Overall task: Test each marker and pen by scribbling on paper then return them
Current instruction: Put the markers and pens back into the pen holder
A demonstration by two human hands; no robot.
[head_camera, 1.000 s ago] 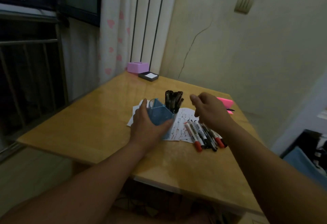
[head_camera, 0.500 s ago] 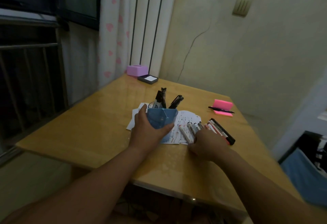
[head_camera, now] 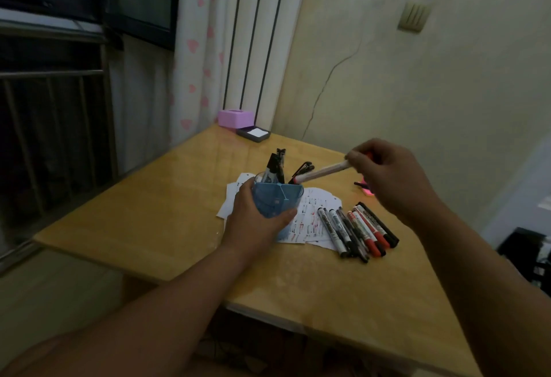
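My left hand [head_camera: 253, 218] grips a blue pen holder [head_camera: 278, 199] that stands on scribbled white paper [head_camera: 310, 221]. Several dark pens [head_camera: 275, 166] stick up out of the holder. My right hand [head_camera: 390, 177] pinches a white marker [head_camera: 323, 172] by its upper end. The marker slants down to the left, and its red tip hangs just above the holder's right rim. Several markers [head_camera: 357, 229] with black and red caps lie side by side on the table to the right of the paper.
The wooden table [head_camera: 167, 227] stands in a corner by a curtain and a cracked wall. A pink box [head_camera: 235, 117] and a dark tray of notes [head_camera: 253, 133] sit at the far corner. A pink sticky pad [head_camera: 367, 190] peeks from behind my right hand.
My right hand rose from the row of markers with one white marker and carried it up and left over the holder. My left hand stayed on the holder.
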